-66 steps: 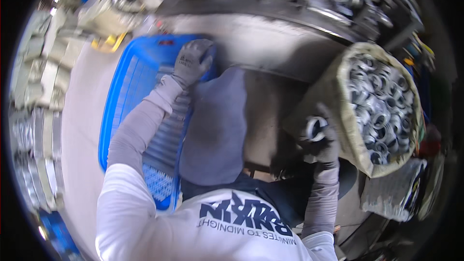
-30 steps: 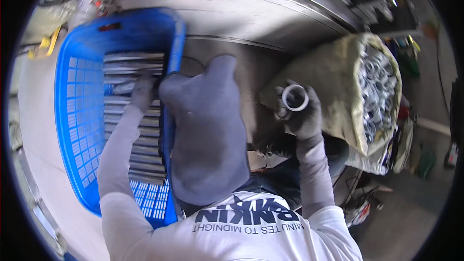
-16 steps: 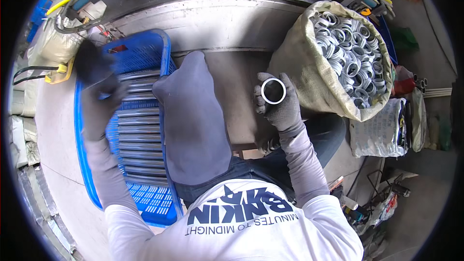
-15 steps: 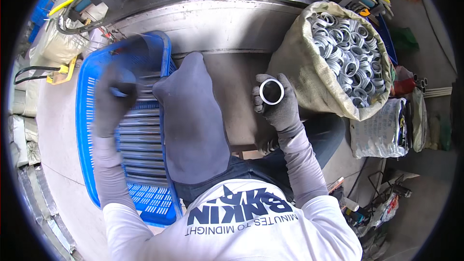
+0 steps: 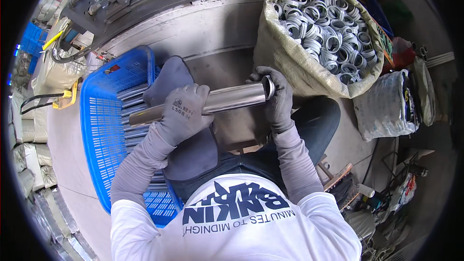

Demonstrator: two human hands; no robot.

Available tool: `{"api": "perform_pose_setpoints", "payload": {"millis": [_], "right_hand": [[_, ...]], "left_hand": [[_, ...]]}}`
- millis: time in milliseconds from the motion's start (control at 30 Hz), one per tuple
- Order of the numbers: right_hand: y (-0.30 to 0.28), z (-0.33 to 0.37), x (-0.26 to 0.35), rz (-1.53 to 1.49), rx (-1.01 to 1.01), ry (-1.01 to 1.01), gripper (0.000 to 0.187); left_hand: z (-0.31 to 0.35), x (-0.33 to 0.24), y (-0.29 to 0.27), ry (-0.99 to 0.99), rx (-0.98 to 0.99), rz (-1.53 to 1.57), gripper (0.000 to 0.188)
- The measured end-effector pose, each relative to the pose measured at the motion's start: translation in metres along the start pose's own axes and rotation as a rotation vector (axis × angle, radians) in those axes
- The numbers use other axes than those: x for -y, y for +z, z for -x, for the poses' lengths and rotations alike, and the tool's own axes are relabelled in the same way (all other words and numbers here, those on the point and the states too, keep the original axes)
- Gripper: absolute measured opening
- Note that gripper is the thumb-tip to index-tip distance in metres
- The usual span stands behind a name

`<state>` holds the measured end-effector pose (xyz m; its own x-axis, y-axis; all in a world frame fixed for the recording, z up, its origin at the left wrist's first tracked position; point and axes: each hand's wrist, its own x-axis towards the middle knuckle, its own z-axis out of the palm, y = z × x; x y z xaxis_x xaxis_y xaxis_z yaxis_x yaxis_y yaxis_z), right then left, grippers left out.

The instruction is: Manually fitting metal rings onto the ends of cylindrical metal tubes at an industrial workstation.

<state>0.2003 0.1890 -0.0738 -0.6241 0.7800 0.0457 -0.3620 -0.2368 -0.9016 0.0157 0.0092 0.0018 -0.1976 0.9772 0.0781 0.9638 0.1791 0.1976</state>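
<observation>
My left hand (image 5: 184, 113), in a grey glove, is wrapped round a shiny metal tube (image 5: 237, 97). The tube lies slantwise in front of me, its left end over the basket's edge and its right end a little higher. At that right end my right hand (image 5: 280, 104), also gloved, has its fingers closed round a metal ring (image 5: 269, 88). The ring sits against the tube's mouth; whether it is over the end or only touching, I cannot tell. Several more metal tubes (image 5: 137, 134) lie in the blue basket (image 5: 89, 130) at my left.
A woven sack (image 5: 275, 48) full of metal rings (image 5: 333, 41) stands beyond my right hand. A grey pad (image 5: 193, 157) lies over my left thigh. Machine framing (image 5: 145, 9) runs along the far side. A filled white bag (image 5: 382, 106) sits at the right.
My left hand has come from over the basket to the middle, now with a metal tube. My right hand has turned the ring toward the tube's end. The view has shifted.
</observation>
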Motion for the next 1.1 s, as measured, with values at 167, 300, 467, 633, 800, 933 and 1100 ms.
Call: {"api": "perform_pose_setpoints", "payload": {"millis": [167, 300, 467, 633, 800, 933, 1100], "right_hand": [[0.011, -0.002, 0.014, 0.521, 0.063, -0.223, 0.052], [0.004, -0.006, 0.008, 0.505, 0.109, -0.258, 0.044], [0.011, -0.001, 0.003, 0.512, 0.002, -0.207, 0.038], [0.007, -0.006, -0.02, 0.526, 0.041, -0.179, 0.046], [0.015, -0.001, -0.002, 0.458, -0.003, -0.065, 0.05], [-0.005, -0.012, 0.04, 0.811, -0.031, -0.346, 0.03], [-0.004, -0.018, 0.078, 0.717, -0.143, -0.57, 0.024]], "left_hand": [[-0.003, 0.0, 0.005, -0.005, 0.008, -0.067, 0.039], [-0.008, -0.001, 0.005, -0.003, 0.035, -0.082, 0.039], [-0.012, -0.004, 0.009, 0.009, 0.034, -0.083, 0.039], [-0.01, 0.0, 0.008, 0.014, 0.059, -0.082, 0.039], [-0.011, -0.008, -0.001, 0.089, -0.042, -0.077, 0.057], [0.023, -0.029, -0.018, 0.284, -0.51, 0.036, 0.069], [0.021, -0.029, 0.014, -0.038, -0.503, 1.301, 0.055]]}}
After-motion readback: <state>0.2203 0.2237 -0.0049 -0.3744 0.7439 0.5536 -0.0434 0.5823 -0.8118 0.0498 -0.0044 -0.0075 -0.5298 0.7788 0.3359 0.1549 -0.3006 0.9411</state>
